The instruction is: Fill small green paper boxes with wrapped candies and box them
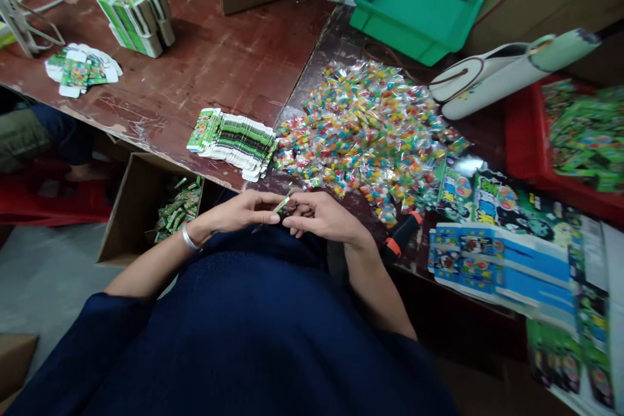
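Observation:
My left hand (244,210) and my right hand (324,216) meet over my lap, just below the table edge. Both pinch a small green and white packet (281,205) between their fingertips. A silver bangle (188,238) sits on my left wrist. Just beyond my hands lies a stack of flat green and white cartons (234,140). To its right spreads a heap of small clear bags of coloured candy (368,127).
An open cardboard box (127,208) with green packets stands on the floor at left. A green tray (424,3), a red bin (524,143) of green packets, printed sheets (507,266) and an orange-handled tool (400,234) lie to the right. Folded carton bundles (136,13) sit far left.

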The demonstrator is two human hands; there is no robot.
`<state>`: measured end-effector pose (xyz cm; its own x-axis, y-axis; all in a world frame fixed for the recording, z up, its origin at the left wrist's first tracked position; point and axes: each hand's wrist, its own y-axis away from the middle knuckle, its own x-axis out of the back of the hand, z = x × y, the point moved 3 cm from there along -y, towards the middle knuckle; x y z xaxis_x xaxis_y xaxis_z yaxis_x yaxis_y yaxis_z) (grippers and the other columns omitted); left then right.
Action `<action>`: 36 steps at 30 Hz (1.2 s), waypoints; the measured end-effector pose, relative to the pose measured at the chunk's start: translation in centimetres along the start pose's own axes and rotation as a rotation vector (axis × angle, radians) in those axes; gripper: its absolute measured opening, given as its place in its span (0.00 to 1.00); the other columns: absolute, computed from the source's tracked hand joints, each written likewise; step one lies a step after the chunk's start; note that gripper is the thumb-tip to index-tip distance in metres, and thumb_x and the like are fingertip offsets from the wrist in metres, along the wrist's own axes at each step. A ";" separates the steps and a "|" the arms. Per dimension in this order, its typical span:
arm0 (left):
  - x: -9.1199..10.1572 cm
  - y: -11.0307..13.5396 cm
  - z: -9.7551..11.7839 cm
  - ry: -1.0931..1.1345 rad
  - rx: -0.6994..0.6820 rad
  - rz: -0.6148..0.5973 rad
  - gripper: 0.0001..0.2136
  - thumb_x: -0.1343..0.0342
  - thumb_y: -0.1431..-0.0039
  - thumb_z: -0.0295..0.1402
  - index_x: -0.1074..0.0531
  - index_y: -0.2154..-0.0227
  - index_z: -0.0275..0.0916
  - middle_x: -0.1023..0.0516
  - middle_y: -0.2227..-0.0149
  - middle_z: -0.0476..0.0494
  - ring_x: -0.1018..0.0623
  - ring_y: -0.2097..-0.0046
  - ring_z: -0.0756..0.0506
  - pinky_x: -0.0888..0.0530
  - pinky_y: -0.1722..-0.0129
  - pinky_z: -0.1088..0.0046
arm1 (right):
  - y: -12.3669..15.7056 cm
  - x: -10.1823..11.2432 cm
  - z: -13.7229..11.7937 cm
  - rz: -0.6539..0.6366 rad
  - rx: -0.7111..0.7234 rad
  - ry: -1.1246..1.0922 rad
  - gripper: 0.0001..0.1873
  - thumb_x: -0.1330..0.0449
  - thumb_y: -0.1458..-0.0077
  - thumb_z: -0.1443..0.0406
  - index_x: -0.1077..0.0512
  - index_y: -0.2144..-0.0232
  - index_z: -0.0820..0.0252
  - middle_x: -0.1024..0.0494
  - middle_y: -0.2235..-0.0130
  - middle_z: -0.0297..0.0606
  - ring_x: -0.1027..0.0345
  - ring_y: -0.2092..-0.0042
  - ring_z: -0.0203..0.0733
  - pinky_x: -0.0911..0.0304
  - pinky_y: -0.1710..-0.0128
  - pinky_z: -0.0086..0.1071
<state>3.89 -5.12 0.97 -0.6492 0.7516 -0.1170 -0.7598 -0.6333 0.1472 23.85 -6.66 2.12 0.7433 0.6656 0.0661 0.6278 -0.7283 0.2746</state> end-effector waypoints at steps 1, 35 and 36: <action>0.1 -0.1 -0.1 -0.021 -0.005 0.037 0.19 0.33 0.38 0.43 0.18 0.50 0.36 0.14 0.56 0.38 0.17 0.52 0.39 0.23 0.49 0.64 | -0.1 -0.1 0.1 0.031 0.008 -0.042 0.15 0.28 0.44 0.54 0.22 0.61 0.58 0.18 0.74 0.32 0.21 0.73 0.40 0.24 0.71 0.32; 0.4 -0.3 -2.0 0.054 -0.245 0.425 0.31 0.29 0.40 0.37 0.28 0.34 0.46 0.18 0.47 0.40 0.19 0.52 0.43 0.20 0.50 0.67 | -3.1 -2.0 3.9 0.909 0.401 -0.004 0.19 0.38 0.33 0.51 0.23 0.46 0.53 0.15 0.48 0.43 0.19 0.49 0.48 0.23 0.47 0.42; 0.3 -0.3 -2.0 0.051 -0.245 0.425 0.31 0.29 0.39 0.37 0.28 0.34 0.46 0.18 0.47 0.40 0.19 0.51 0.43 0.20 0.49 0.66 | -3.1 -2.1 3.9 0.908 0.393 -0.015 0.19 0.38 0.33 0.51 0.23 0.46 0.53 0.15 0.48 0.43 0.19 0.49 0.48 0.23 0.47 0.42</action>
<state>3.84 -5.05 -1.12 -0.8998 0.4113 -0.1453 -0.4097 -0.9112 -0.0424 21.21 -6.45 -2.60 0.9817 -0.1725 0.0808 -0.1521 -0.9653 -0.2122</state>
